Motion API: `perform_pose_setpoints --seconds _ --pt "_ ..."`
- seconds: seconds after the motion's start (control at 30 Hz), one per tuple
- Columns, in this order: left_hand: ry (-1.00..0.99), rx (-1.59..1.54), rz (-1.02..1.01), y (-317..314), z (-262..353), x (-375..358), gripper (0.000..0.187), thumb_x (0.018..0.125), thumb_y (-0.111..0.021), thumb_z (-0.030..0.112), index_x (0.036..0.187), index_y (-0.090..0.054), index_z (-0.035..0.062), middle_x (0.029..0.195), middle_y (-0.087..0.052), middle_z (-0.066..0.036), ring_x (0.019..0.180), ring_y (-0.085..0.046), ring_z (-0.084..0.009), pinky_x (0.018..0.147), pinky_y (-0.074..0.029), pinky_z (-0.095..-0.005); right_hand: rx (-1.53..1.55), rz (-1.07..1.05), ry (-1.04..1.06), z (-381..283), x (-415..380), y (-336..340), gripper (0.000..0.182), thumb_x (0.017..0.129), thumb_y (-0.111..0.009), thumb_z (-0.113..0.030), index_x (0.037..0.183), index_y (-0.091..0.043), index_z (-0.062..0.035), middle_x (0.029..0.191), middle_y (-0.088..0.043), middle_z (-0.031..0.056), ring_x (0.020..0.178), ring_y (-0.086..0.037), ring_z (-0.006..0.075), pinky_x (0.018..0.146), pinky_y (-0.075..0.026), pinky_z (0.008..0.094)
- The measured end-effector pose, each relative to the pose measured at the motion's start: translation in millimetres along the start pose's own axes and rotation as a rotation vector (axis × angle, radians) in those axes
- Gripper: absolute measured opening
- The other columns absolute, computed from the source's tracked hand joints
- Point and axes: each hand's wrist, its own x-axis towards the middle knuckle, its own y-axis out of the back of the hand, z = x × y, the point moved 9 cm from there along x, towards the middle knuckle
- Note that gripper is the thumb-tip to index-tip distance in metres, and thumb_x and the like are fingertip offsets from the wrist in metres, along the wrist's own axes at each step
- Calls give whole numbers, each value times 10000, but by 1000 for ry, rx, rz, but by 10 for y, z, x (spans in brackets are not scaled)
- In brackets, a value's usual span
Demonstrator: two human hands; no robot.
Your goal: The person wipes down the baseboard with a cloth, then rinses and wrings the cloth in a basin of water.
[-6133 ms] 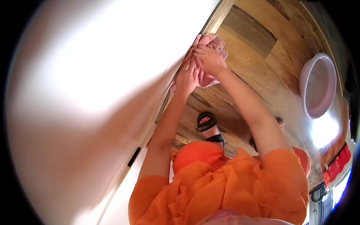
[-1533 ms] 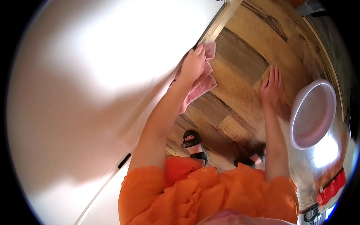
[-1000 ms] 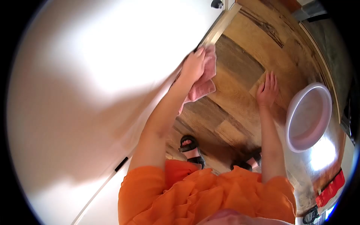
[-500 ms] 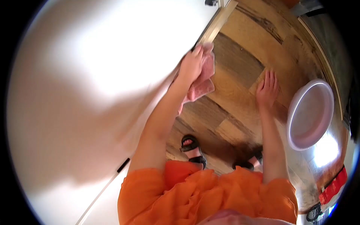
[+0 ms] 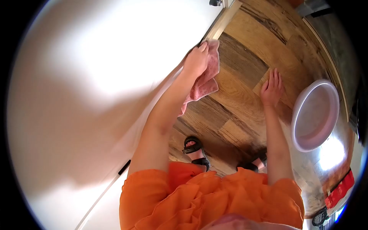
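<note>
Beside white panel [image 5: 92, 111], left grip [image 5: 196, 63] curled over pink cloth [image 5: 206, 85], right grip [image 5: 271, 90] spread flat on plank floor [image 5: 239, 82].

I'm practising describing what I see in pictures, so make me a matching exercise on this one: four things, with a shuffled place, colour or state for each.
Things
1. Left hand
2. Plastic basin
3. Right hand
4. Sandals

Descriptions
A. Black, worn
B. Palm down on the wooden floor
C. On the pink cloth
D. Pale lilac

Pairs: 1-C, 2-D, 3-B, 4-A
</note>
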Motion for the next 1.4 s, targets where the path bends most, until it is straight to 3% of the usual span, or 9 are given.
perform_pose_setpoints --seconds 0.4,0.7,0.83,0.93,1.0,1.1,1.17,1.27,1.4 --pt "133 -66 -41 -45 -73 -234 324 851 -532 128 1118 -562 -53 1259 -514 -171 873 -572 -325 808 -487 -374 6 20 7 17 13 -14 458 896 -426 -158 1351 -441 -117 1436 -398 56 1314 -366 276 1058 -295 472" --pt "-37 118 -23 -142 14 157 317 898 -502 152 1118 -561 -69 1247 -529 -161 849 -584 -312 794 -498 -390 -55 -11 18 -19 -11 34 463 866 -454 -133 1326 -460 -84 1406 -430 93 1281 -402 311 1039 -341 435" --pt "56 -254 74 67 -99 -457 294 890 -500 131 1109 -561 -55 1250 -534 -156 807 -586 -333 775 -485 -422 1 12 -19 -29 43 38 447 887 -440 -153 1332 -459 -123 1412 -427 68 1293 -397 279 1034 -333 465" --pt "77 -101 59 49 -62 -177 273 887 -483 118 1102 -575 -23 1234 -555 -144 800 -584 -337 750 -470 -437 3 1 -5 -56 57 90 445 887 -442 -159 1330 -460 -122 1414 -426 67 1293 -396 281 1038 -330 460" --pt "-113 119 100 -67 15 285 261 898 -479 127 1092 -567 -23 1174 -567 -155 806 -579 -335 729 -475 -416 -16 11 6 -16 56 -4 444 887 -441 -159 1330 -460 -122 1414 -425 66 1294 -394 284 1040 -326 462" --pt "33 50 76 -102 -29 452 296 924 -463 187 1125 -557 -9 1185 -554 -144 841 -577 -321 733 -477 -389 -17 22 18 15 7 -19 444 886 -440 -159 1328 -462 -122 1413 -426 65 1293 -395 286 1039 -324 469" --pt "143 -43 28 -80 -75 5 327 919 -479 207 1163 -550 2 1273 -510 -119 819 -587 -340 761 -494 -403 6 26 9 8 22 -2 445 885 -440 -159 1328 -463 -123 1414 -425 64 1294 -394 286 1038 -323 473" --pt "-190 228 102 -287 -29 -1101 459 910 -473 166 1346 -438 29 1404 -413 -129 882 -574 -315 804 -483 -374 24 16 -20 3 -2 -2 449 884 -441 -161 1331 -460 -125 1420 -418 62 1297 -389 283 1036 -321 474" --pt "284 -88 -190 -256 -220 -1152 426 896 -471 142 1297 -478 -2 1364 -448 -153 871 -568 -331 797 -476 -378 5 19 -2 -19 36 49 458 871 -447 -145 1326 -465 -104 1410 -430 72 1291 -392 300 1037 -326 452"
